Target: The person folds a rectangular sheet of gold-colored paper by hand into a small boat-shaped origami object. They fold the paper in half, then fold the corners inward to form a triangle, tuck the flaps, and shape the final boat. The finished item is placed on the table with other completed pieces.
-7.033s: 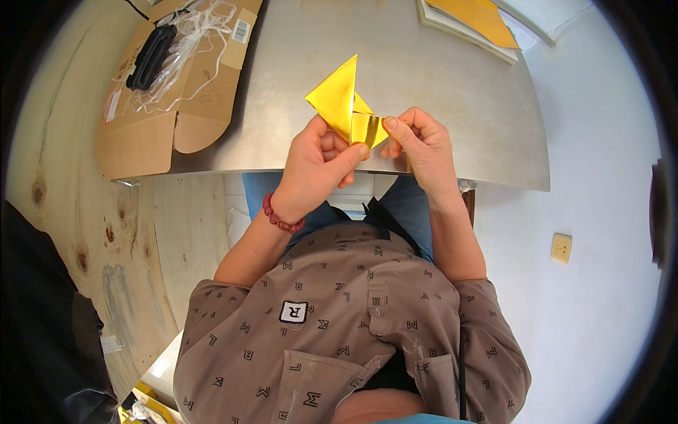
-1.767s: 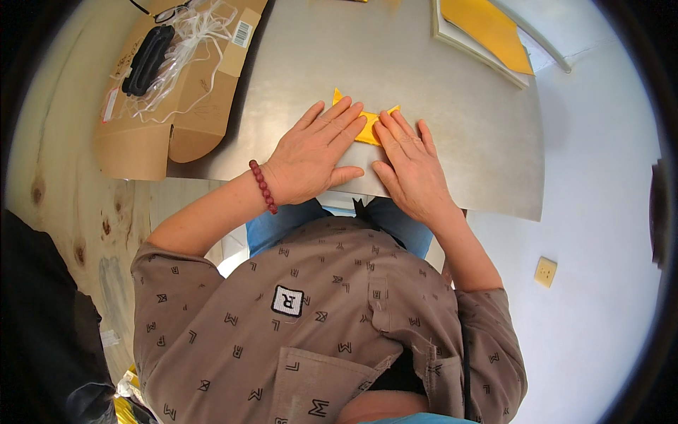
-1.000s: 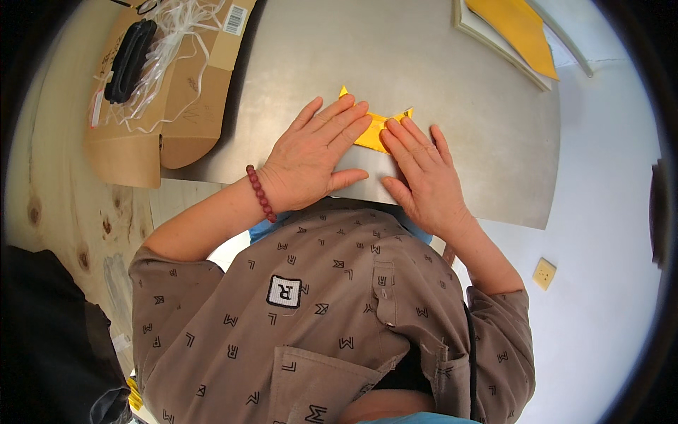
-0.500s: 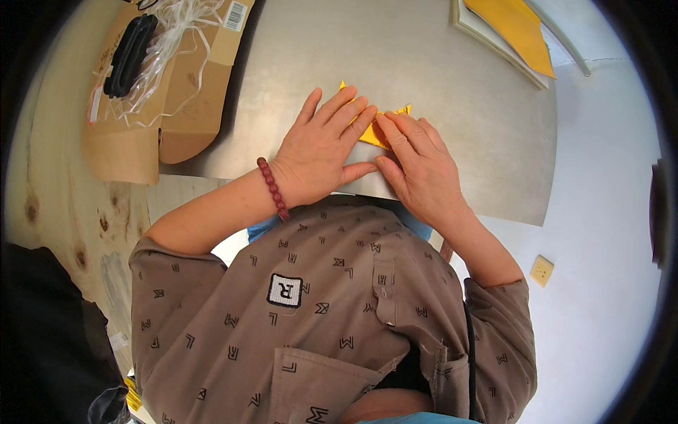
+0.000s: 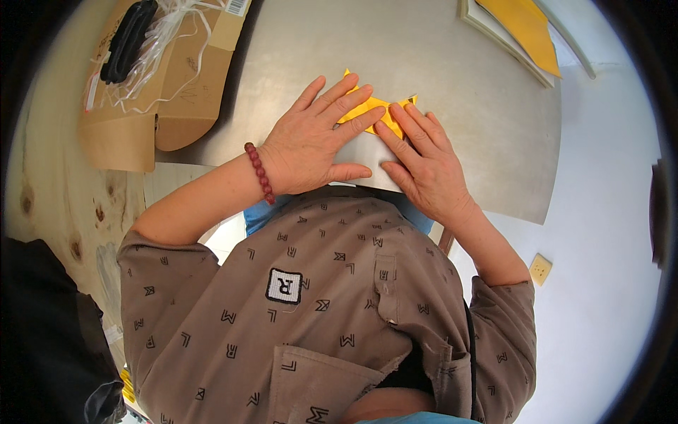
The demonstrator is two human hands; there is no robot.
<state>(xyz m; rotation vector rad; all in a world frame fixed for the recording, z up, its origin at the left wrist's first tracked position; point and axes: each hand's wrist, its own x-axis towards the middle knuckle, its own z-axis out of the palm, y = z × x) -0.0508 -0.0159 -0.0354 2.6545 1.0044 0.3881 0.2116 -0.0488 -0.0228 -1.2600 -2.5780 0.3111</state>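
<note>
Flat against the counter [image 5: 452, 85], the yellow folded paper [image 5: 367, 109] was pinned at twelve o'clock by the left hand [image 5: 311, 145] and right hand [image 5: 424, 166], both spread open, gripping nothing, so the crease was presumably set.

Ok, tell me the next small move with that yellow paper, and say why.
Probably slide the fingertips outward along the fold to sharpen the crease. Both hands lie flat on the paper, which rests on the metal table: the left hand covers its left part, the right hand its right, and only the far points show. Pressed flat like this, it looks ready for creasing rather than lifting.
</note>
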